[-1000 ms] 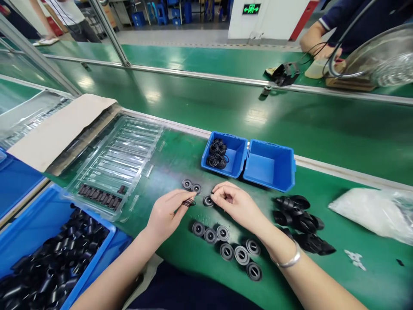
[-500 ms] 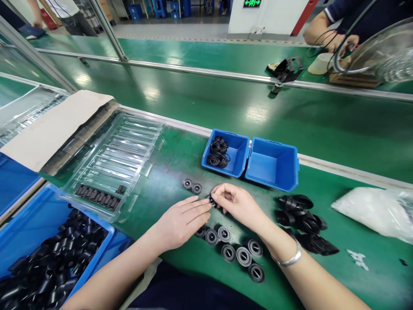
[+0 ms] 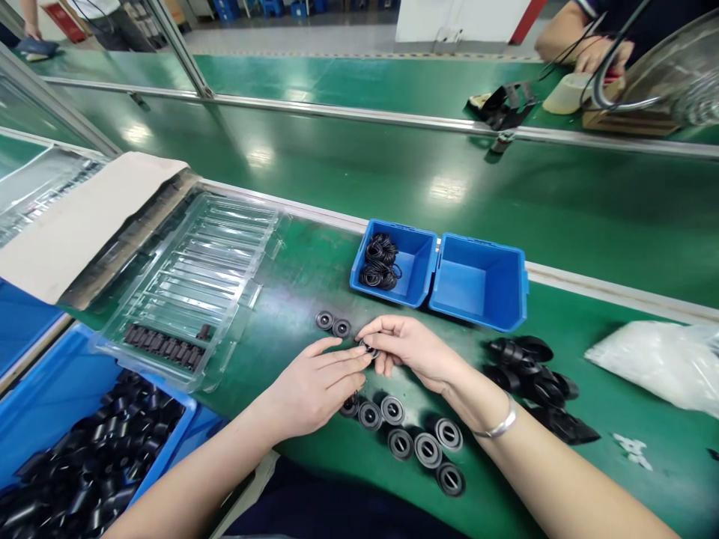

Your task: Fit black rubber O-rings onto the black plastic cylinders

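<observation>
A small round black part (image 3: 369, 349) sits between my two hands, low over the green bench; much of it is hidden by fingers. My left hand (image 3: 323, 385) reaches in from the left, its fingertips closed against the part's edge. From the right, my right hand (image 3: 407, 348) pinches the same part with thumb and forefinger, the other fingers curled below. Just beyond lie two round black caps (image 3: 341, 328). Nearer to me are several more round black caps (image 3: 428, 448) with slotted centres, one partly under my left hand.
Behind my hands stand a blue bin with black rubber rings (image 3: 380, 262) and a second blue bin (image 3: 477, 281). A clear tray (image 3: 196, 262) and a crate of black parts (image 3: 95, 442) are left. Black fittings (image 3: 525, 374) and a white bag (image 3: 654, 363) lie right. A co-worker's hand (image 3: 604, 54) is across the bench.
My right thumb and forefinger have shifted slightly on the small part, and the forefinger is straighter. The left hand stays almost in place. The camera view has tilted a little downward.
</observation>
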### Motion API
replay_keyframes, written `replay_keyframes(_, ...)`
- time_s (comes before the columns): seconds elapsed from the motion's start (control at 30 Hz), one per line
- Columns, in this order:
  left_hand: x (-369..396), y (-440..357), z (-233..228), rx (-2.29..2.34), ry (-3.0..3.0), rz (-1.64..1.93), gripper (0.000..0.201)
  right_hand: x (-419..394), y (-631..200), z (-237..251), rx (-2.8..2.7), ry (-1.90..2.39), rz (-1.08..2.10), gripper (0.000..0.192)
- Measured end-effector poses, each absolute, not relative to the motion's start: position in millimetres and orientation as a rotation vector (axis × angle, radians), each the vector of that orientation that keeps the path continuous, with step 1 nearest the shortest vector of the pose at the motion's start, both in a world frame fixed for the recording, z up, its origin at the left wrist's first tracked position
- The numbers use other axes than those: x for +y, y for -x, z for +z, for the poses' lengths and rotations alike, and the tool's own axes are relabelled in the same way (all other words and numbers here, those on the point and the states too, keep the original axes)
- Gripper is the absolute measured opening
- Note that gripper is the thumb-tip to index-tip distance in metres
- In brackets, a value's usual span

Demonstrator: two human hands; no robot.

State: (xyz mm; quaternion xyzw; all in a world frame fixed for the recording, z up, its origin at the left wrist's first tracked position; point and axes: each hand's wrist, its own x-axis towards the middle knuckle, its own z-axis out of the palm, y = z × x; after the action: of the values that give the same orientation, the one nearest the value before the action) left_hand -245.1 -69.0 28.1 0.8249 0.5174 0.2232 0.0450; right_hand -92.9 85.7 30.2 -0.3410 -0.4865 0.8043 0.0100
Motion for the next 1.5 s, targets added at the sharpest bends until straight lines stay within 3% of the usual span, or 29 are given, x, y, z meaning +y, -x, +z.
replay_keyframes(0.43,-66.8,242.9,26.6,1.584,-2.563,0.613,0.025,78.6,65.5,16.5,-1.308,0.815,2.585,0.035)
replay_keyframes(0.83,-62.4,231.2,28.8,1.612,-2.497,0.559,0.027,80.7,68.4,21.8,-1.251,0.84,2.686,0.039)
replay_keyframes(1.5,-60.9,232.4,36.3,1.586,-2.517,0.45,0.031,74.1,72.9,23.4,-1.235,0.91,2.589,0.033)
